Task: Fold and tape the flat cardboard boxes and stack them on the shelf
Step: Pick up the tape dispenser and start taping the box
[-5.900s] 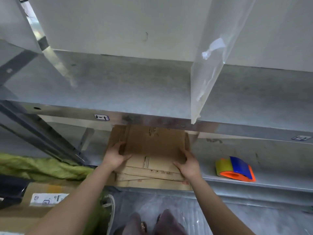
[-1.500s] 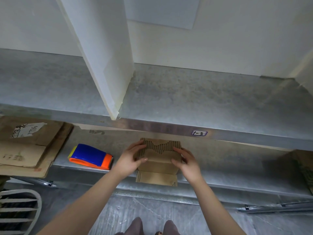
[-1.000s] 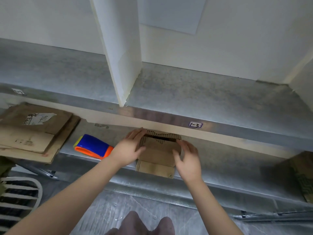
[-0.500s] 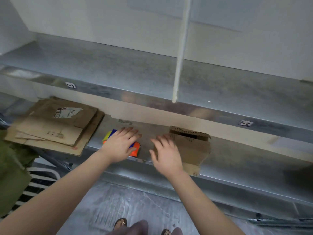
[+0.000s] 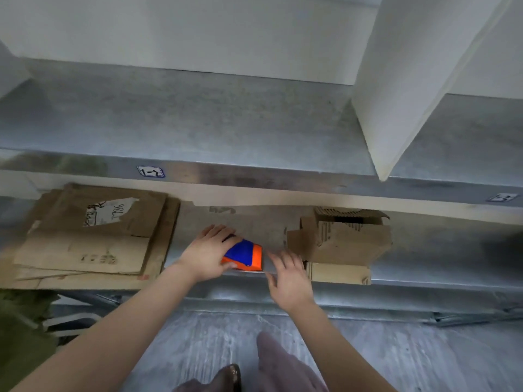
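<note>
The left hand [image 5: 208,254] grips the blue and orange plastic tape dispenser [image 5: 245,254], fingers curled over its far side and the thumb tucked under its near edge. The dispenser rests on the lower grey metal shelf [image 5: 441,250], close to the shelf's near lip. Just right of it, the right hand [image 5: 288,280] holds nothing; its fingers are spread and relaxed, pointing left and away over the shelf lip, apart from the dispenser.

Right of that hand stands the small folded brown cardboard box [image 5: 346,241], upright on the same shelf with its far top flaps partly raised and a dark gap showing between them. At the left end of the shelf lies the stack of flat brown cardboard sheets [image 5: 93,239], the top one bearing a torn white label with handwriting. The upper grey metal shelf [image 5: 198,123] carries a white upright divider [image 5: 402,89] at the right
</note>
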The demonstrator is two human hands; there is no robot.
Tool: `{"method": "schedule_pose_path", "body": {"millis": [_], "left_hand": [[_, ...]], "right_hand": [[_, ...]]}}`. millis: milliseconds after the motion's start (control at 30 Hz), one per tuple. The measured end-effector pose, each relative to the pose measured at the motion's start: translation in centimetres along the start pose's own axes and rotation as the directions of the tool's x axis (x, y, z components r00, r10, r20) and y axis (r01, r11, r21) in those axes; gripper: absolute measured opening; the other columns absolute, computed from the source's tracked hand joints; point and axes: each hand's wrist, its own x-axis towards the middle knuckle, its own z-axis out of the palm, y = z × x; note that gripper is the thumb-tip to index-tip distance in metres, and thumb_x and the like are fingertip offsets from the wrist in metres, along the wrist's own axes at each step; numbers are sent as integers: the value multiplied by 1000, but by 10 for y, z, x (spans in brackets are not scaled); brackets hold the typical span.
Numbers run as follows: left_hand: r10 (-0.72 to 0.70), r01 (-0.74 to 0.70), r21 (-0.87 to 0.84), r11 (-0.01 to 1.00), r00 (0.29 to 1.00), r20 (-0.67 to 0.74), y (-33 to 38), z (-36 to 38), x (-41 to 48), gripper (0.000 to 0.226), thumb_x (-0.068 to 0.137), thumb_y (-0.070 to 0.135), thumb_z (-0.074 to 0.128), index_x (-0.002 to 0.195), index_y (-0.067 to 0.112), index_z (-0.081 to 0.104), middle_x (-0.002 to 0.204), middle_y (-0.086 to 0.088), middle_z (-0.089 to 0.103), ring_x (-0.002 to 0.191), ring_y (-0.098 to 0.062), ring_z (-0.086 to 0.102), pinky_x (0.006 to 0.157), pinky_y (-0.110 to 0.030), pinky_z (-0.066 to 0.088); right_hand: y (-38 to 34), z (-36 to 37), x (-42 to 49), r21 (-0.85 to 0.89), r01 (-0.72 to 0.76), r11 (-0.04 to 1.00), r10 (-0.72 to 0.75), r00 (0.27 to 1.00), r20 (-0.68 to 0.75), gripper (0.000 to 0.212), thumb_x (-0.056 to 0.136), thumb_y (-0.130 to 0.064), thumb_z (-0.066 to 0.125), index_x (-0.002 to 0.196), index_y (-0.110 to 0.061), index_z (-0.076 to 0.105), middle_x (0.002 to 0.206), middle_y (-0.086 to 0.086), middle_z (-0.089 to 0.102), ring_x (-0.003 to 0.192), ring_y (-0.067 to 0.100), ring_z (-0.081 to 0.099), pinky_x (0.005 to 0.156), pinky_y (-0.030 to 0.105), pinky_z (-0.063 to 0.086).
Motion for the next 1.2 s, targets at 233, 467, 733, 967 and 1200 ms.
{"method": "schedule_pose_path", "body": {"millis": [233,467,733,967,1200], "left_hand": [[24,-21,-126,992,999,25,-9,-3,9,54,85,47,62,134,28,51,131,0,51,119,-21,45,94,-33,41],[37,-25,-166,986,997,72,-12,-3,8,60,82,43,68,136,27,49,129,-2,50,115,-24,46,94,-36,42],[-4,19,-260,965,998,60,-11,-1,1,63,79,39,74,136,26,51,127,-2,52,117,-20,45,95,-29,40],[-8,3,-301,954,1000,-15,-7,2,-9,63,77,34,78,133,21,54,126,-3,54,115,-21,47,93,-24,36],[-111,130,-314,940,991,77,-29,-4,-17,63,77,35,77,134,21,54,127,-4,51,118,-20,45,97,-23,34]], "right_hand": [[1,12,4,24,-56,998,56,998,2,56,97,-43,42,150,-32,29,155,-3,31,146,19,17,119,35,20],[1,15,8,52,-76,996,75,997,10,55,98,-38,43,151,-30,29,155,-2,31,146,19,17,118,34,21],[3,18,10,121,-91,989,92,996,-4,53,99,-39,43,150,-27,33,154,0,33,145,19,20,117,30,23],[4,16,9,162,-98,982,97,995,15,51,100,-39,42,148,-25,36,152,-1,34,144,19,22,116,29,24],[4,15,7,165,-81,983,80,997,12,48,100,-36,44,146,-25,39,152,1,34,144,20,21,116,28,23]]}}
